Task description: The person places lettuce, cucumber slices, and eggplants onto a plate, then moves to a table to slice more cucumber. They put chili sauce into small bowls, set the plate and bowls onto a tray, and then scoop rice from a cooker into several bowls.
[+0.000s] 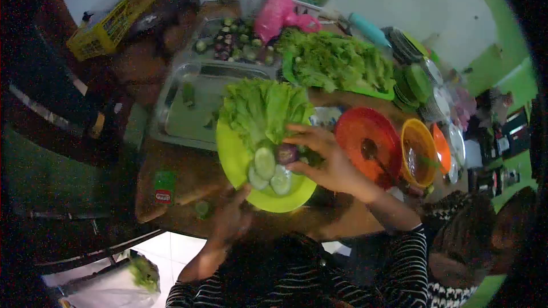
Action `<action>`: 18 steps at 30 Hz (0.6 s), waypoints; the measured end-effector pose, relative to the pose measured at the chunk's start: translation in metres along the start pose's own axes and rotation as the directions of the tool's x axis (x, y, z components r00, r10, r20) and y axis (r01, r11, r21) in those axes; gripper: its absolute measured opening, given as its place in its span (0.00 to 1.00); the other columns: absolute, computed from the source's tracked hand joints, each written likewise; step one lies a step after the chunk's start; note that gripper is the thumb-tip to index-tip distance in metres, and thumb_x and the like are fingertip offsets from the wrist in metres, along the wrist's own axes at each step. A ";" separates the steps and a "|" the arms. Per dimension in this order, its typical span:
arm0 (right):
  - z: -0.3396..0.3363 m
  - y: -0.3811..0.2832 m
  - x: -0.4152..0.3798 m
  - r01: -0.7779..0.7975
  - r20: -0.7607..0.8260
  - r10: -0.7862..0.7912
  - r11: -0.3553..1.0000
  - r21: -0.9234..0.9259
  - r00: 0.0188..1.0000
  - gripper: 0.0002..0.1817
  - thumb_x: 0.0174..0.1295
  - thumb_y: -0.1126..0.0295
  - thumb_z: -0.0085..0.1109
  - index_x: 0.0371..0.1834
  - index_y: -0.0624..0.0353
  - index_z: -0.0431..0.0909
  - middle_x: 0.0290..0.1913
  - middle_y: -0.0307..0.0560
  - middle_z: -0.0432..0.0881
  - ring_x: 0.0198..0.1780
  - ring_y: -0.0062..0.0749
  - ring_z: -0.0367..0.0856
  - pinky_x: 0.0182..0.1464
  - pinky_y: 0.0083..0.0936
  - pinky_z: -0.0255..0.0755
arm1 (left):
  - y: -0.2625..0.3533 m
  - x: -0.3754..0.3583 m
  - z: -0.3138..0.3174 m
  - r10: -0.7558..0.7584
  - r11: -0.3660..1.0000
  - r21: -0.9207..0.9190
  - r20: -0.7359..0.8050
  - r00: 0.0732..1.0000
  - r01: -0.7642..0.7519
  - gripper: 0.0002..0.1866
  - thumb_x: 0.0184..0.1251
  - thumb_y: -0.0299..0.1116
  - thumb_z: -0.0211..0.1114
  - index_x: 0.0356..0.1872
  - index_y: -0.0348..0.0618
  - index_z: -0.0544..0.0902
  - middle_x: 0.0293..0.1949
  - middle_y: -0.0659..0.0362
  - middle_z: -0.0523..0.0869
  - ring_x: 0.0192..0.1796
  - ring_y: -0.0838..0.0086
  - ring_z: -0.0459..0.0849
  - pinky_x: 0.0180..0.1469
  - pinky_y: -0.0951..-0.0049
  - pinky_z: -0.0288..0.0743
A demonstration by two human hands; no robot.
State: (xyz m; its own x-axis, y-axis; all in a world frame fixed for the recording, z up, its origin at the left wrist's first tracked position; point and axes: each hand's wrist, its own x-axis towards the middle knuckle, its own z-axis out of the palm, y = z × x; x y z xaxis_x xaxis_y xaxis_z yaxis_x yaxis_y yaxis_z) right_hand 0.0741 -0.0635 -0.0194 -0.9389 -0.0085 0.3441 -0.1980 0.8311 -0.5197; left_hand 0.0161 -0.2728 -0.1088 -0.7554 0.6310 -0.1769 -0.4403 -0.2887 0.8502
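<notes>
A lime-green plate [233, 157] is in front of me, bearing a leafy bunch of lettuce [257, 108] at its far side and several cucumber slices [265, 163] nearer me. My right hand [325, 159] reaches over it from the right, thumb and fingers closed around a small round purple eggplant [287, 153] beside the slices. Something green next to the eggplant is partly covered by that hand. At the plate's near left rim is my left hand [233, 217], somewhat blurred, gripping the edge with a digit over the top; its other fingers are hidden.
Behind the plate lies a metal tray [188, 122] with a green piece in it, near several small eggplants [231, 40]. A green tray of lettuce [342, 63] stands beyond. To the right are a red bowl [365, 122], an orange bowl [416, 151] and stacked plates [436, 102].
</notes>
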 end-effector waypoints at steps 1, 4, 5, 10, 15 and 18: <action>0.002 -0.004 -0.007 -0.033 0.005 0.033 0.999 0.024 0.999 0.27 0.48 0.60 0.64 0.54 0.49 0.71 0.58 0.47 0.67 0.61 0.45 0.61 0.61 0.40 0.50 | 0.002 -0.003 0.003 -0.160 0.938 -0.313 -0.003 0.987 0.151 0.16 0.65 0.30 0.53 0.54 0.43 0.69 0.49 0.57 0.75 0.50 0.72 0.76 0.46 0.73 0.75; 0.003 -0.015 -0.023 -0.108 -0.003 0.108 0.994 -0.030 0.994 0.27 0.48 0.61 0.64 0.55 0.49 0.70 0.59 0.49 0.66 0.61 0.45 0.61 0.61 0.40 0.52 | -0.003 -0.012 -0.004 -0.205 0.958 -0.199 0.024 0.979 0.205 0.19 0.63 0.30 0.54 0.56 0.45 0.67 0.48 0.58 0.76 0.48 0.74 0.76 0.40 0.75 0.77; 0.004 -0.017 -0.029 -0.114 -0.013 0.113 0.993 -0.031 0.993 0.28 0.48 0.61 0.64 0.55 0.49 0.70 0.59 0.50 0.66 0.61 0.46 0.61 0.62 0.41 0.52 | -0.005 -0.015 -0.005 -0.219 0.959 -0.178 0.029 0.975 0.221 0.20 0.63 0.30 0.55 0.56 0.45 0.66 0.48 0.58 0.76 0.48 0.74 0.77 0.38 0.75 0.77; 0.009 -0.041 -0.058 -0.171 -0.069 0.170 0.985 -0.010 0.983 0.27 0.49 0.60 0.64 0.54 0.51 0.71 0.58 0.51 0.68 0.61 0.46 0.62 0.63 0.40 0.53 | -0.012 -0.039 -0.002 -0.278 0.941 -0.209 -0.038 0.960 0.264 0.21 0.61 0.29 0.56 0.56 0.45 0.66 0.49 0.58 0.75 0.47 0.73 0.77 0.35 0.74 0.78; 0.000 -0.073 -0.085 -0.122 -0.332 0.188 0.970 0.210 0.924 0.21 0.52 0.67 0.62 0.50 0.56 0.74 0.51 0.49 0.74 0.55 0.39 0.70 0.59 0.32 0.59 | 0.004 -0.086 0.008 -0.229 0.944 -0.241 0.010 0.973 0.225 0.19 0.60 0.26 0.55 0.54 0.44 0.68 0.50 0.57 0.75 0.49 0.67 0.77 0.44 0.67 0.77; -0.011 -0.090 -0.114 -0.054 -0.473 0.264 0.910 0.412 0.841 0.17 0.54 0.72 0.59 0.48 0.60 0.74 0.50 0.47 0.76 0.52 0.32 0.72 0.56 0.27 0.62 | -0.002 -0.114 0.012 -0.137 0.956 -0.244 0.115 0.984 0.161 0.19 0.59 0.25 0.54 0.54 0.42 0.68 0.50 0.56 0.76 0.49 0.66 0.77 0.47 0.64 0.76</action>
State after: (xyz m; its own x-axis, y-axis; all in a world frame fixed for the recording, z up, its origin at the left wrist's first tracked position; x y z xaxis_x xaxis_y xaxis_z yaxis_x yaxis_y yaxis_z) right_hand 0.2023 -0.1309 -0.0030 -0.7085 0.4749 0.5220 -0.2456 0.5275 -0.8133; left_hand 0.1088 -0.3357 -0.0842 -0.6273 0.7430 -0.2335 -0.6614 -0.3499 0.6634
